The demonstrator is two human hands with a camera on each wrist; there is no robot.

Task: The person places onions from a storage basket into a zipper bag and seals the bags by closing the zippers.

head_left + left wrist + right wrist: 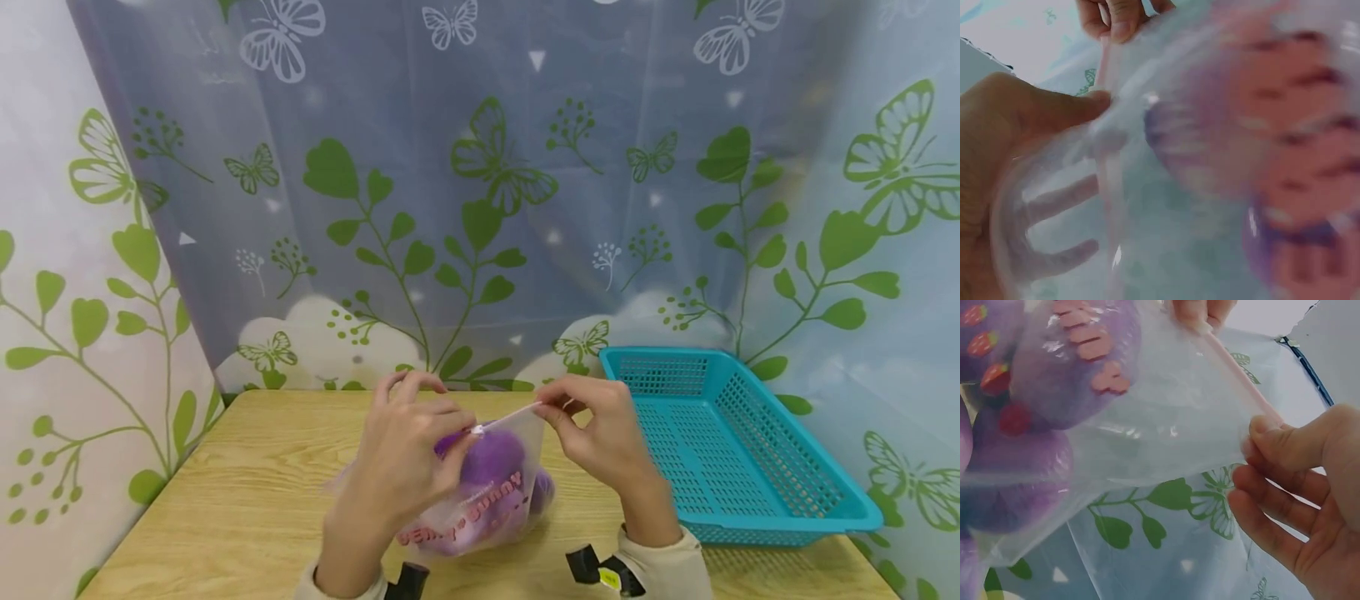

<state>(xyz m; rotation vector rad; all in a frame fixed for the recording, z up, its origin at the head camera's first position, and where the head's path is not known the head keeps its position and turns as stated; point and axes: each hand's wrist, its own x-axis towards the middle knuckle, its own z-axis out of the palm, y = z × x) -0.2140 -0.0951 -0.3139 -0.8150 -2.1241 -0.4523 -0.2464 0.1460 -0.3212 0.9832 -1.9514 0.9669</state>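
Note:
A translucent zip bag (pixel 534 433) with pink lettering stands on the table, with several purple rounded items (pixel 491 457) inside; their kind is unclear through the plastic. My left hand (pixel 408 454) pinches the bag's top edge near the white zip slider (pixel 477 430). Through the film in the left wrist view, some of its fingers show behind the bag. At the right end of the pink zip strip (pixel 1241 378), my right hand (pixel 600 429) pinches the corner between thumb and index finger. The strip runs taut between both hands.
A blue-green plastic basket (pixel 697 454) with perforated sides stands on the right of the wooden table (pixel 247 500). Behind the table hangs a curtain (pixel 405 108) printed with butterflies and leaves.

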